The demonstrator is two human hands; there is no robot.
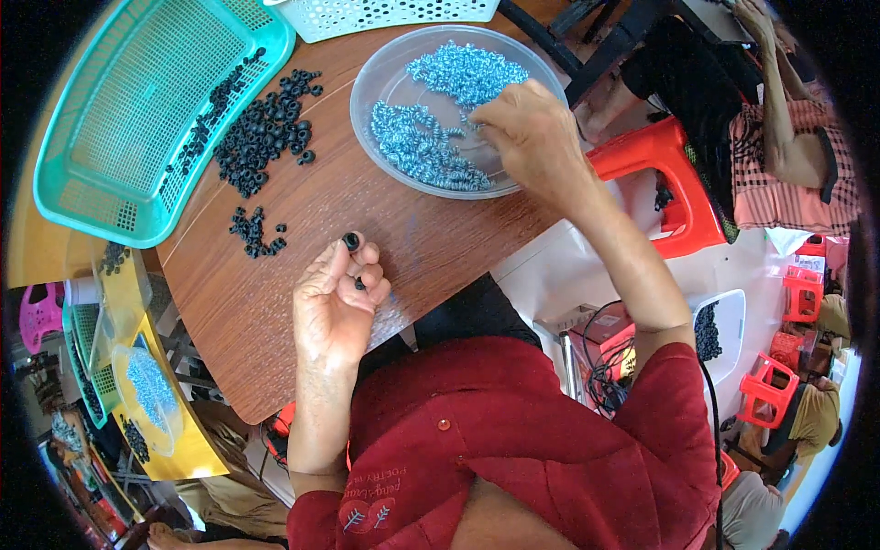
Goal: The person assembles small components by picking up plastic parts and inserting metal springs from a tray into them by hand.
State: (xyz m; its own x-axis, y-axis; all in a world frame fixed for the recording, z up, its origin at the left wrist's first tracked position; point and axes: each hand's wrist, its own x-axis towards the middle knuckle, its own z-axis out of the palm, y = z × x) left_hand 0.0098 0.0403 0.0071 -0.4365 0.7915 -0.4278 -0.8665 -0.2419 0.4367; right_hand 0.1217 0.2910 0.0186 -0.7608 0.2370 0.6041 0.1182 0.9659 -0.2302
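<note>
My left hand (pixel 337 298) is raised palm-up over the near part of the brown table, its fingers curled. Between its thumb and index finger sits a small black ring-shaped part (pixel 351 242), and a second black part (pixel 359 284) rests among the lower fingers. My right hand (pixel 532 137) reaches into a round clear plastic bowl (pixel 365 137) of small bluish-silver coil springs (pixel 467 73). Its fingertips are pinched together at a spring by the edge of the piles; the fingers partly hide it. Loose black ring-shaped parts (pixel 261 137) lie heaped left of the bowl, with a smaller cluster (pixel 252 231) nearer me.
A turquoise mesh basket (pixel 110 206) with more black parts stands at the table's (pixel 440 247) far left. Behind the bowl is a white perforated basket (pixel 390 23). A red stool (pixel 683 183) is at the right, near another person (pixel 797 165). A yellow table (pixel 197 431) holds another springs tray.
</note>
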